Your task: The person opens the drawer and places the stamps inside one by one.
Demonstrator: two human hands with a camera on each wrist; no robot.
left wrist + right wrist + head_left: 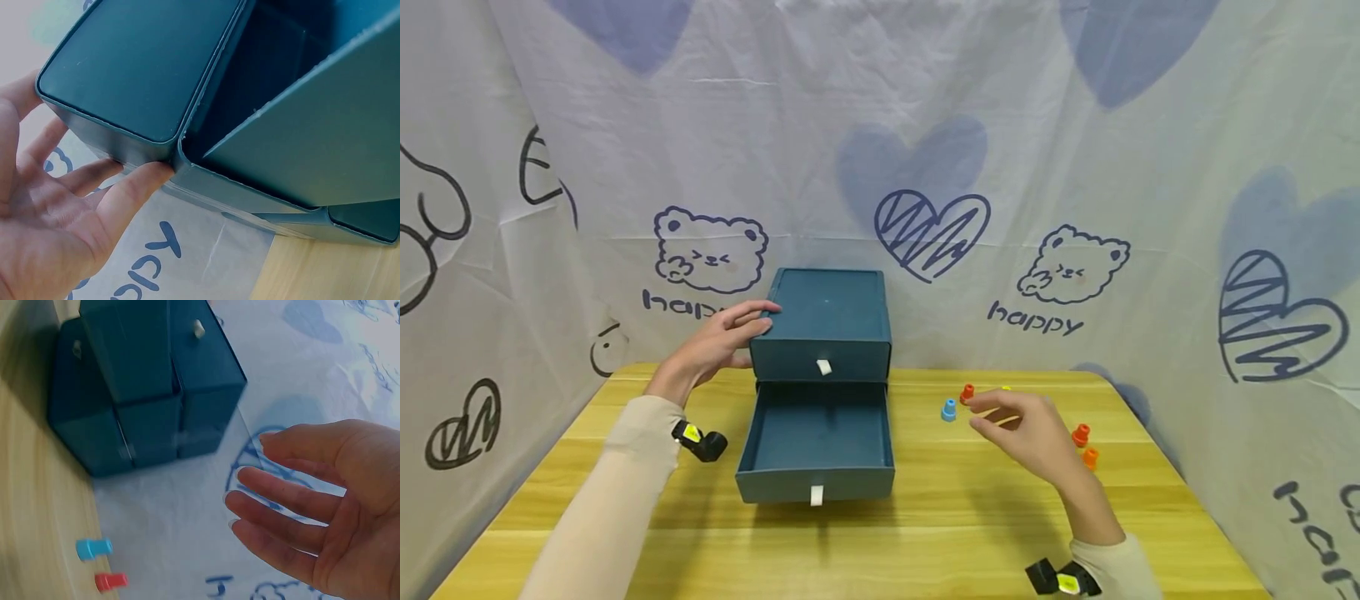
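A dark teal drawer cabinet (827, 304) stands on the table, with one drawer (820, 442) below the top one pulled out; its inside looks bare. My left hand (722, 337) touches the cabinet's left side near the top front corner, and in the left wrist view its thumb and fingers (140, 187) spread along that side. To the right, my right hand (1026, 429) hovers over the table with loosely bent fingers and nothing in them. Closest to its fingertips are a red stepped plastic peg (967, 393) and a light blue one (949, 410).
Right of my right hand stand a red-orange peg (1081, 434) and an orange peg (1091, 458). A yellow piece (1006, 389) is mostly hidden behind that hand. White printed cloth (925, 125) hangs behind and beside the wooden table (925, 542). White tabs stick out from the drawer fronts.
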